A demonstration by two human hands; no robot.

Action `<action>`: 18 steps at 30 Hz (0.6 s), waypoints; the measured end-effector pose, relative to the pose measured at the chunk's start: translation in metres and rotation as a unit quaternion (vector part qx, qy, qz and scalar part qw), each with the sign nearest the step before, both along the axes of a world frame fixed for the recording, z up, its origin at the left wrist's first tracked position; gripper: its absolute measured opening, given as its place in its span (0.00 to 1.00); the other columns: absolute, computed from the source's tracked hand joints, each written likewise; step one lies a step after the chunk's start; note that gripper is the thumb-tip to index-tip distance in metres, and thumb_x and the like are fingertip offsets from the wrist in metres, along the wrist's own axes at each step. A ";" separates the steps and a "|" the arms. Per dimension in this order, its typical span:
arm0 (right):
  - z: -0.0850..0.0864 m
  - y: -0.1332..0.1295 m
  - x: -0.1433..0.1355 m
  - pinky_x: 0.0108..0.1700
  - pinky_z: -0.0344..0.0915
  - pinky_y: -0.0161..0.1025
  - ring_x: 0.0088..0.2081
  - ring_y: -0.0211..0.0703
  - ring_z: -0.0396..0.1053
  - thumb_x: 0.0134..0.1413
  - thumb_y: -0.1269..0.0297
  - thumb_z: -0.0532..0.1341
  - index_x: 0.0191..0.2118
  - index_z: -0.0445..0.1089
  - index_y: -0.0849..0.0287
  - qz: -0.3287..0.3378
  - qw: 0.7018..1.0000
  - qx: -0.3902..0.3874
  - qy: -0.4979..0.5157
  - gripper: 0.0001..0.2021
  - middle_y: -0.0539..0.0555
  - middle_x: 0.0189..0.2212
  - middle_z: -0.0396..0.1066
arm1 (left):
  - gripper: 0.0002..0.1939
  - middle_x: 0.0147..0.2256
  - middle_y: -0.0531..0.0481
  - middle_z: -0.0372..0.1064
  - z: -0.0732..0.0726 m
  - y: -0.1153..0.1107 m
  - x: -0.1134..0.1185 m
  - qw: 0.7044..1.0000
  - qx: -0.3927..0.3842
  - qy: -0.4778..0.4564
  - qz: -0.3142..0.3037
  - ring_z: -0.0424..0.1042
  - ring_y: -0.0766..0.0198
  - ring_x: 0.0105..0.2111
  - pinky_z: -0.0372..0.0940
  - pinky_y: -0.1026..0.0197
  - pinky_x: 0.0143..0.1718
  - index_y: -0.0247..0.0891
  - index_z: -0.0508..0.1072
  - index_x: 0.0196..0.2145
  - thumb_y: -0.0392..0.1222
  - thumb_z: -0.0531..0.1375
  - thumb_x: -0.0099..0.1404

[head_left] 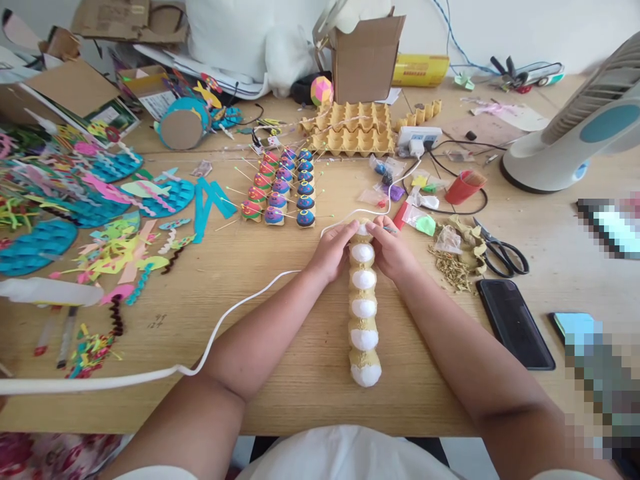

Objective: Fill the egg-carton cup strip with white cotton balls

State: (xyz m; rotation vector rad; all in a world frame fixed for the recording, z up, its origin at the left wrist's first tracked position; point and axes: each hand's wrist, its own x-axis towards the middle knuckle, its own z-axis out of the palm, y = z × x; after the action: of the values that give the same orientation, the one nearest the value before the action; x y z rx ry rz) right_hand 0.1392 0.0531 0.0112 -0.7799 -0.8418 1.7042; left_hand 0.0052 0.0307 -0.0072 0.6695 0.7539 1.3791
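A strip of egg carton [364, 308] lies lengthwise before me, with white coating on the tops of its bumps. Its far end is between my two hands. My left hand [336, 249] grips that end bump from the left, thumb on its white top. From the right, my right hand [391, 248] holds the same bump with bent fingers; a small greyish piece shows by them, too small to name. Beyond the hands stand painted egg-carton strips [274, 198] in pink, purple and blue with faces and stick feelers.
A white cable [220, 327] crosses on the left near my forearm. Scissors [505, 257], scraps [453, 270] and a phone [515, 325] lie at right. A white fan [555, 127], a power strip [419, 139] and egg trays [355, 128] stand farther back. Paper crafts [115, 253] cover the left.
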 end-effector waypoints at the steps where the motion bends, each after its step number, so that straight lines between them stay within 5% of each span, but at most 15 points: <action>1: 0.000 0.000 0.000 0.35 0.59 0.39 0.31 0.38 0.60 0.35 0.49 0.86 0.30 0.56 0.51 -0.005 1.000 0.006 -0.007 0.36 0.43 0.26 0.61 | 0.23 0.30 0.53 0.78 0.000 -0.001 0.000 1.000 0.001 0.009 0.003 0.74 0.64 0.32 0.66 0.61 0.36 0.37 0.81 0.34 0.59 0.80 0.58; 18: -0.002 -0.004 -0.004 0.35 0.54 0.41 0.31 0.40 0.54 0.40 0.47 0.84 0.31 0.55 0.51 -0.009 1.000 0.012 -0.014 0.35 0.44 0.27 0.54 | 0.13 0.29 0.55 0.74 0.007 -0.004 0.007 0.998 -0.029 0.014 0.063 0.69 0.64 0.33 0.63 0.59 0.39 0.38 0.77 0.28 0.45 0.75 0.63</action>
State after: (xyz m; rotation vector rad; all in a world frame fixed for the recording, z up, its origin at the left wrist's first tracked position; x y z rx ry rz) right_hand 0.1356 0.0489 0.0094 -0.7949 -0.8712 1.6676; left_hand 0.0123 0.0266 -0.0002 0.6057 0.8681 1.4581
